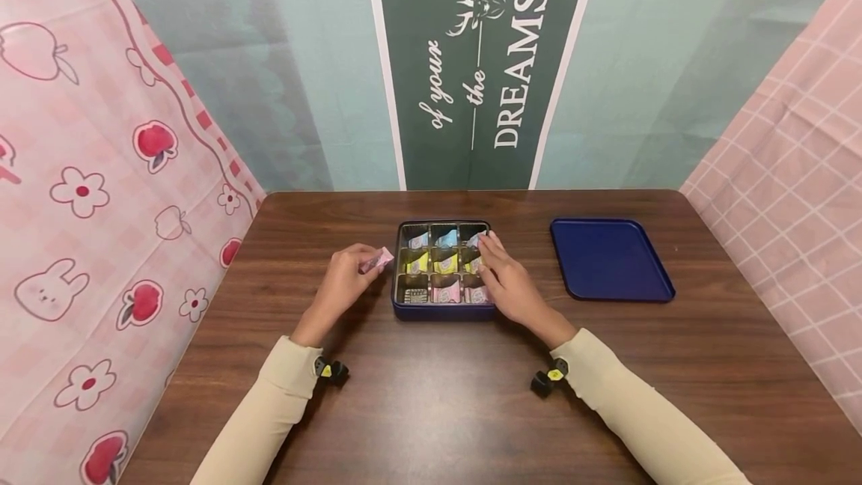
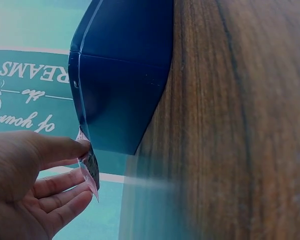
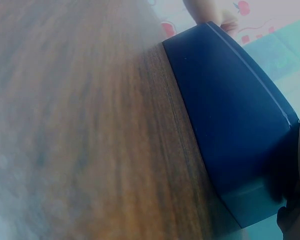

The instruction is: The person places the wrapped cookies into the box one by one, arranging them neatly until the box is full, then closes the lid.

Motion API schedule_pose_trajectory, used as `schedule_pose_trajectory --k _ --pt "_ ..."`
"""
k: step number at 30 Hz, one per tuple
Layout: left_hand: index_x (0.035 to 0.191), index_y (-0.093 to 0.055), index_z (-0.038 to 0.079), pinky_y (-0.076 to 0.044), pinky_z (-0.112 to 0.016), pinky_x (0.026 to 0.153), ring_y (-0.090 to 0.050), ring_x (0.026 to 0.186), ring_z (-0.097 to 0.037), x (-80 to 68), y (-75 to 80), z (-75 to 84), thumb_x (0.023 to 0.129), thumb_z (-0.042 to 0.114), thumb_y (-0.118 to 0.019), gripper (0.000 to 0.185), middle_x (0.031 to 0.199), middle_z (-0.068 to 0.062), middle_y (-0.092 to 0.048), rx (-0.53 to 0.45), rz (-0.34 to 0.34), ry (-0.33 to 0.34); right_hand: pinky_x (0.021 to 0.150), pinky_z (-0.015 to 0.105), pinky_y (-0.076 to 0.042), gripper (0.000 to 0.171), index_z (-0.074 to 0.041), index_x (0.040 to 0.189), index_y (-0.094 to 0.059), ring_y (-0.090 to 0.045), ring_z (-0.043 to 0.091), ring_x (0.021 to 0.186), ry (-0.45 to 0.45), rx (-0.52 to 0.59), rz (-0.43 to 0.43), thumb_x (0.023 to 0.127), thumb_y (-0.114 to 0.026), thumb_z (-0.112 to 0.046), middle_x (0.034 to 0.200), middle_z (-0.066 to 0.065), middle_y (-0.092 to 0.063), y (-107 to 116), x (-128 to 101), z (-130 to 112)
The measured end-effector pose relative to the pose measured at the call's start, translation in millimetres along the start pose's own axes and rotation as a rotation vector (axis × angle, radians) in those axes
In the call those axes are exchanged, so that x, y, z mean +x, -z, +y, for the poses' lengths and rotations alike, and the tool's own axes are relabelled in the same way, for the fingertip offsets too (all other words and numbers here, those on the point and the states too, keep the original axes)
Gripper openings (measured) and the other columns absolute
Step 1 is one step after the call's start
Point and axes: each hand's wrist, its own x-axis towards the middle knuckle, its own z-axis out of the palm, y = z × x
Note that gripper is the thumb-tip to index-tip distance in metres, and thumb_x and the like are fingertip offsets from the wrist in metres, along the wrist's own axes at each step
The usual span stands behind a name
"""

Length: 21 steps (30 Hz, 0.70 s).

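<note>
A dark blue tin (image 1: 441, 312) stands on the table, its inside split into a grid of compartments with small wrapped candies in blue, yellow and pink. Just left of the tin, my left hand (image 1: 345, 275) pinches a pink wrapped candy (image 1: 377, 260) between thumb and fingers; the left wrist view shows the wrapper (image 2: 88, 165) edge-on near the tin's wall. My right hand (image 1: 509, 281) rests along the tin's right edge, its fingers fairly straight over the rim and partly covering the right-hand compartments. The front left compartment (image 1: 414, 295) holds no candy.
A blue lid (image 1: 611, 259) lies flat on the brown wooden table (image 1: 444, 403), right of the tin. Patterned cloths hang on both sides, and a green curtain (image 1: 465, 163) with white lettering hangs behind the table.
</note>
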Motion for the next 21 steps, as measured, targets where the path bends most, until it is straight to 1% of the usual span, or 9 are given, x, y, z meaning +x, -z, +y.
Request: schedule_pose_trajectory --k 6,12,16,21 --pt "0.112 -0.076 -0.005 -0.053 -0.033 0.064 -0.065 0.077 -0.022 1.0 0.2 3.3 0.087 0.003 -0.079 0.027 0.104 -0.017 -0.073 -0.011 -0.006 0.003 0.119 0.051 -0.026 0.049 0.006 0.150 -0.043 -0.019 0.024 0.154 -0.004 -0.009 -0.005 0.107 -0.050 -0.017 0.163 0.013 -0.032 -0.7 -0.6 1.2" --pt "0.113 -0.076 -0.004 -0.057 -0.038 0.067 -0.066 0.078 -0.022 2.5 1.2 7.6 0.089 0.004 -0.078 0.025 0.105 -0.017 -0.072 -0.043 -0.021 0.016 0.119 0.050 -0.026 0.049 0.006 0.150 -0.044 -0.019 0.024 0.154 0.001 -0.010 -0.001 0.107 -0.050 -0.018 0.163 0.013 -0.033 -0.2 -0.1 0.6" --pt "0.113 -0.076 -0.005 -0.058 -0.042 0.069 -0.067 0.080 -0.024 2.3 1.8 9.5 0.088 0.003 -0.078 0.025 0.105 -0.018 -0.072 -0.053 -0.019 0.011 0.119 0.050 -0.027 0.050 0.006 0.150 -0.043 -0.019 0.024 0.154 0.001 -0.006 -0.003 0.106 -0.050 -0.018 0.163 0.013 -0.033 -0.3 0.2 0.2" --pt "0.113 -0.076 -0.004 -0.058 -0.041 0.067 -0.067 0.078 -0.024 1.8 0.6 11.0 0.087 0.002 -0.078 0.026 0.105 -0.018 -0.073 -0.048 -0.012 -0.005 0.119 0.051 -0.027 0.049 0.006 0.149 -0.044 -0.019 0.023 0.154 0.004 -0.009 -0.003 0.106 -0.051 -0.016 0.163 0.013 -0.033 -0.5 -0.1 0.4"
